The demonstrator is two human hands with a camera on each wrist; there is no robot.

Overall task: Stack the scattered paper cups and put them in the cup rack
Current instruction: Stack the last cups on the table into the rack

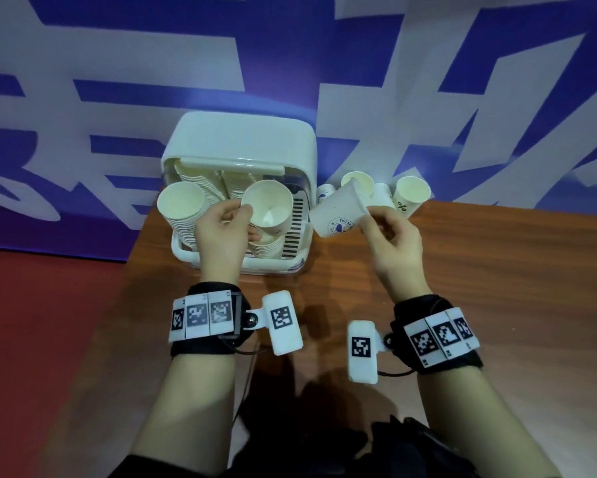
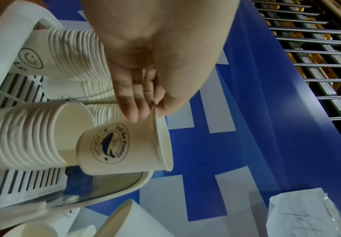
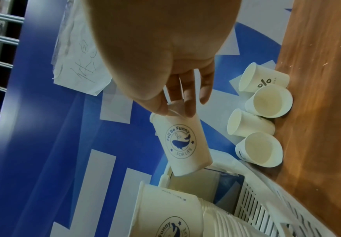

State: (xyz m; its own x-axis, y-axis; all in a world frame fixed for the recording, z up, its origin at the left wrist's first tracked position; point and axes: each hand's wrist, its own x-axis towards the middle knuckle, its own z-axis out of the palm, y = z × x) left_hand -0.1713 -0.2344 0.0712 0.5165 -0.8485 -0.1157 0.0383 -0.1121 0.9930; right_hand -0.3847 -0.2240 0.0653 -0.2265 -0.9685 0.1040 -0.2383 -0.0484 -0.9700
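A white cup rack [image 1: 242,143] stands at the table's back with its front open, and holds a left stack [image 1: 183,208] and a right stack [image 1: 266,246] of paper cups. My left hand [image 1: 250,220] pinches the rim of a whale-logo cup [image 2: 124,147]. That cup is tilted, with its base at the mouth of the right stack [image 2: 23,137]. Just right of the rack, my right hand [image 1: 368,215] pinches the rim of another whale-logo cup [image 1: 338,215], held tilted in the air. In the right wrist view this cup [image 3: 183,144] hangs base down above the rack's edge [image 3: 266,200].
Several loose cups [image 3: 266,102] lie and stand against the blue-and-white banner [image 1: 117,81] at the back right, one of them upright [image 1: 411,194]. The wooden table [image 1: 497,288] ends at its left edge beside red floor [image 1: 31,322]. A paper sheet [image 3: 78,64] is stuck on the banner.
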